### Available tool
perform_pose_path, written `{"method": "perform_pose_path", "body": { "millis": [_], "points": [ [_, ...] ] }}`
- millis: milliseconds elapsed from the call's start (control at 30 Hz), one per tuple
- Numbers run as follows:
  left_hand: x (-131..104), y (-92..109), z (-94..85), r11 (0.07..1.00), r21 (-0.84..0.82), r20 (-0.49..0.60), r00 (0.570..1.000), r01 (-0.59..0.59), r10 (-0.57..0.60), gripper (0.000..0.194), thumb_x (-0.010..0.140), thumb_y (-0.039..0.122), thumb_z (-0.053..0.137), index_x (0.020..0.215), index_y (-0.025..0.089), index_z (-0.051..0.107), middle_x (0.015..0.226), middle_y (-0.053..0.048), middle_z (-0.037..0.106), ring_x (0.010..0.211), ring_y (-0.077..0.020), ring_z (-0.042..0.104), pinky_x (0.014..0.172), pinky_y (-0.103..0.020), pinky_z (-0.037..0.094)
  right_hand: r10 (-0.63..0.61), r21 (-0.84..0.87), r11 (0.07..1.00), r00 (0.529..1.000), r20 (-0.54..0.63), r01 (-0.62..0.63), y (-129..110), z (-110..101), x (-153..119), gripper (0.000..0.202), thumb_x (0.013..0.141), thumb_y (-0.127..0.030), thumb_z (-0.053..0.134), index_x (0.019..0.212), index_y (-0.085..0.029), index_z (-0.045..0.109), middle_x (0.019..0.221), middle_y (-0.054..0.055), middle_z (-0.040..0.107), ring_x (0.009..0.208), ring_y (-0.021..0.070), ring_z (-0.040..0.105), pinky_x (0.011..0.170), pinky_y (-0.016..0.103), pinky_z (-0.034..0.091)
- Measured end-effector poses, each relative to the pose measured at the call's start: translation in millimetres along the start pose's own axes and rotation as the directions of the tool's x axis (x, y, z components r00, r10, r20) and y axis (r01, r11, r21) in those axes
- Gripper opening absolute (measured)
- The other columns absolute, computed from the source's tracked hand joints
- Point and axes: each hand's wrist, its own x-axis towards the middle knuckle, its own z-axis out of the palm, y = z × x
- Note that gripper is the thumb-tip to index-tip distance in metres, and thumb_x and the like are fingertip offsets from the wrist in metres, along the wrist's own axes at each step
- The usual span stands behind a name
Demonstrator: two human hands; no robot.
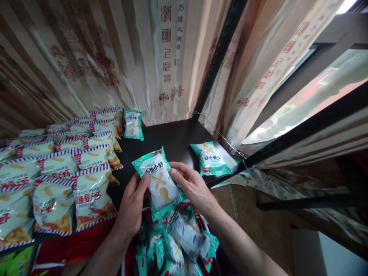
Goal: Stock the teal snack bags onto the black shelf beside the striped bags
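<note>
We pinch the teal-and-white snack bag [161, 184] by its two sides: the left thumb presses on its printed front, with the fingers of our left hand [130, 201] mostly hidden behind, and our right hand [193, 184] grips the right edge between thumb and fingers. The bag tilts, print facing us, by the near edge of a black shelf [169, 136].

Just below it, nearer to us, a red-rimmed container [200, 221] holds a loose heap of teal snack bags [174, 247]. On the shelf to the right, a matching bag [211, 158] lies with its print upside down to us; farther back and left, another teal bag [133, 125] stands upright beside rows of striped-edge snack bags [93, 195], which fill the left side. Beyond the shelf hangs a printed curtain [129, 57], with a black post [220, 53] at the far right corner.
</note>
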Motion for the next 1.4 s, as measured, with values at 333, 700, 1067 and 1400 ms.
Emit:
{"method": "perform_pose_path", "body": {
  "millis": [333, 700, 1067, 1400],
  "points": [
    [-9, 34, 9.5, 1.0, 0.03, -0.152, 0.988, -0.009, 0.014, 0.023, 0.064, 0.036, 0.072, 0.074, 0.02, 0.059, 0.078, -0.002, 0.067, 0.095, -0.0255, 0.062, 0.075, -0.031, 0.052, 0.065, -0.157, 0.986, 0.998, 0.011, -0.062, 1, -4, -5, 0.043, 0.073, -0.047, 0.068, 0.105, -0.019, 0.059, 0.082, 0.001, 0.068, 0.071, 0.0171, 0.065, 0.064, 0.029, 0.052],
    [-15, 46, 14.7, 0.984, 0.178, -0.23, 0.971, -0.027, 0.068, 0.009, 0.062, 0.022, 0.066, 0.067, 0.023, 0.058, 0.075, -0.003, 0.065, 0.089, -0.0279, 0.063, 0.068, -0.035, 0.053, 0.16, 0.18, 0.971, 0.987, -0.014, -0.155, 6, 9, -9, 0.037, 0.055, -0.035, 0.083, 0.075, -0.018, 0.056, 0.055, -0.008, 0.053, 0.05, 0.0082, 0.055, 0.051, 0.021, 0.048],
    [-11, 40, 6.2, 0.933, 0.339, -0.231, 0.95, -0.123, 0.209, 0.019, 0.054, 0.01, 0.07, 0.069, 0.021, 0.066, 0.083, -0.004, 0.068, 0.099, -0.028, 0.06, 0.072, -0.031, 0.052, 0.156, 0.204, 0.966, 0.987, 0.03, -0.158, 0, 11, -13, 0.035, 0.058, -0.029, 0.079, 0.085, -0.017, 0.06, 0.068, -0.004, 0.063, 0.057, 0.0092, 0.058, 0.057, 0.022, 0.048],
    [-11, 32, -7.1, 0.877, 0.419, -0.171, 0.928, -0.235, 0.33, 0.025, 0.049, 0.013, 0.074, 0.073, 0.022, 0.071, 0.078, -0.005, 0.063, 0.086, -0.0271, 0.06, 0.069, -0.031, 0.05, 0.113, 0.169, 0.979, 0.994, 0.001, -0.111, 2, 12, -16, 0.031, 0.066, -0.041, 0.073, 0.08, -0.017, 0.059, 0.06, -0.004, 0.059, 0.054, 0.0108, 0.059, 0.057, 0.025, 0.05]
  ]
}}
